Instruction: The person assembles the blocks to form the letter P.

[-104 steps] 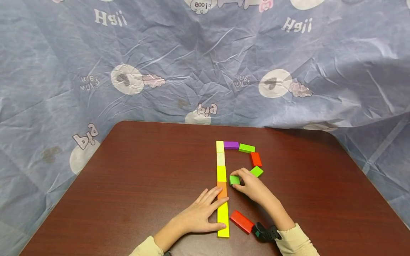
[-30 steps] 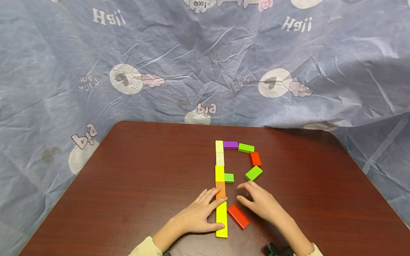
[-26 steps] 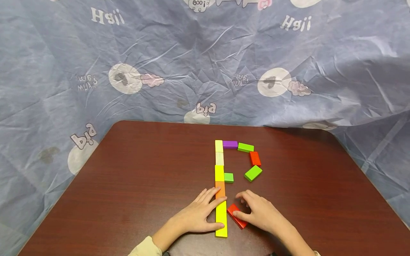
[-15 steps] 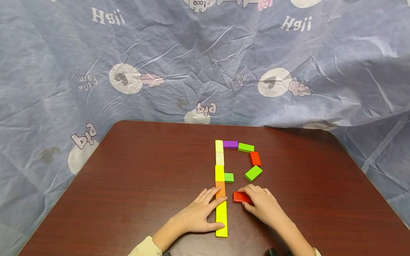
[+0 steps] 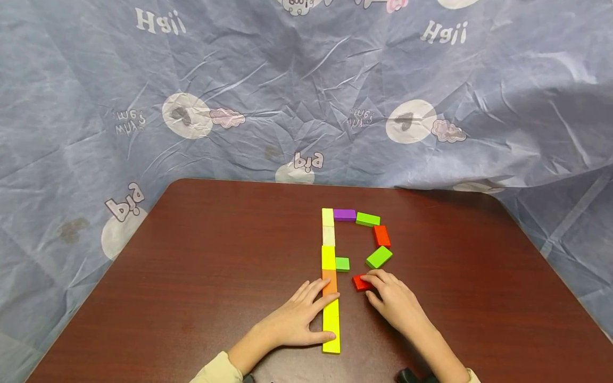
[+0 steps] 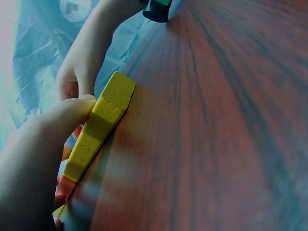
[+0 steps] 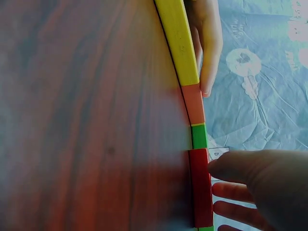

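My left hand [image 5: 299, 318] rests with spread, straight fingers on a column of end-to-end blocks, its fingertips on the orange block [image 5: 329, 282] and its thumb on the lowest yellow block [image 5: 331, 346]. My right hand [image 5: 395, 302] holds a red block [image 5: 361, 283] between thumb and fingers, flat on the table and partly hidden by the fingers. In the right wrist view the thumb touches this red block [image 7: 200, 187]. A small green block [image 5: 342, 264] abuts the column, left of the held one. Another green block [image 5: 379, 257] lies slantwise just beyond my right fingers.
A purple block [image 5: 345, 215], a green block [image 5: 367, 219] and a second red block [image 5: 381, 236] curve from the column's far end. The brown table [image 5: 230, 255] ends at a patterned grey-blue cloth [image 5: 297, 80]. A dark wrist device [image 5: 407, 375] shows at the front edge.
The right hand placed the small green block against the column, then took the red block from near the column's foot, turned it and slid it away toward the slanted green block. The left hand stays put.
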A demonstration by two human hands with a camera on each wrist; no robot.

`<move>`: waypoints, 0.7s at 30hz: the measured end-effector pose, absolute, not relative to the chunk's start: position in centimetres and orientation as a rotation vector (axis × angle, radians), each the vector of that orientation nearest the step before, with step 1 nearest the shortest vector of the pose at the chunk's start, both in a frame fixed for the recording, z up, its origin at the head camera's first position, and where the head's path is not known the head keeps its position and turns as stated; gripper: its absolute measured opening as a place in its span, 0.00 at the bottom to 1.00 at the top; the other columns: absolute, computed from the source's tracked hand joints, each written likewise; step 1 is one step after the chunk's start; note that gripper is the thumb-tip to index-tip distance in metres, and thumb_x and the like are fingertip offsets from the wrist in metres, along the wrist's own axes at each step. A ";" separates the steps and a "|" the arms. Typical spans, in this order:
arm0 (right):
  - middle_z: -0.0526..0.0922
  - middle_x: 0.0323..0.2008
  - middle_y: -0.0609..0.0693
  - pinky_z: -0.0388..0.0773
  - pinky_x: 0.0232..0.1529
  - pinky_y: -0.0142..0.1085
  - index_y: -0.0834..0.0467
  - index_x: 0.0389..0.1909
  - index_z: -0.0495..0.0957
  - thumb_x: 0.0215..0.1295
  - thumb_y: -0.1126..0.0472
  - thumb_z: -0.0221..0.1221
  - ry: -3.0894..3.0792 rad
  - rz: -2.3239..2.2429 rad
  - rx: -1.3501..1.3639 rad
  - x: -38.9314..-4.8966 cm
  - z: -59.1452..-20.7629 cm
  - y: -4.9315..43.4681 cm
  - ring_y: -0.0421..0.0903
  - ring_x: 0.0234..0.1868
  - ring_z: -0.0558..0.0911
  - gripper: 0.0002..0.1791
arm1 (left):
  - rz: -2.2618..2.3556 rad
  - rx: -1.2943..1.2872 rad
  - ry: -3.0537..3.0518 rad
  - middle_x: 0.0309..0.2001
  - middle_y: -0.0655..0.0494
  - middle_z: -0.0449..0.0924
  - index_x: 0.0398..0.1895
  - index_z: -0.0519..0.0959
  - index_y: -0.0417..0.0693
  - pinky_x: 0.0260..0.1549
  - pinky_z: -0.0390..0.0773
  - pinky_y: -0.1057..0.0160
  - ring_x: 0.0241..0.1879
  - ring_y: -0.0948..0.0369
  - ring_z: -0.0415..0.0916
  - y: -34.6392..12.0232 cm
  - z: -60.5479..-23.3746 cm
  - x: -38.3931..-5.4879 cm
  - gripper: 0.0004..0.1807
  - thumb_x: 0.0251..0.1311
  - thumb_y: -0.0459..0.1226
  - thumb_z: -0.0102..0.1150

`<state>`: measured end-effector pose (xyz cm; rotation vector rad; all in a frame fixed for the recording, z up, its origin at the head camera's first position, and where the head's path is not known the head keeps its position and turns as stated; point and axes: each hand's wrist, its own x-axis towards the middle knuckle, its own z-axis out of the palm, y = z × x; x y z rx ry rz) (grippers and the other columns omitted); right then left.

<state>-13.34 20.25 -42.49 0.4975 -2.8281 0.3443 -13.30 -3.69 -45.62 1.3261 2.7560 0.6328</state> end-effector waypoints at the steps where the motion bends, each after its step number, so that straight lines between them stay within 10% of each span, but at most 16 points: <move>1: 0.78 0.44 0.48 0.76 0.47 0.45 0.57 0.44 0.79 0.51 0.62 0.63 -2.828 0.347 0.494 -13.5 -42.5 20.3 0.49 0.45 0.78 0.16 | 0.634 1.327 2.755 0.71 0.51 0.46 0.68 0.54 0.58 0.68 0.50 0.52 0.71 0.59 0.45 -3.7 -45.6 -13.3 0.38 0.57 0.62 0.44; 21: 0.74 0.55 0.54 0.72 0.50 0.54 0.57 0.56 0.73 0.59 0.54 0.57 -2.901 0.366 0.348 -15.3 -42.8 21.1 0.55 0.54 0.74 0.23 | 0.622 1.318 2.771 0.71 0.51 0.47 0.68 0.55 0.58 0.68 0.51 0.52 0.70 0.57 0.47 -3.7 -45.4 -13.3 0.38 0.56 0.62 0.45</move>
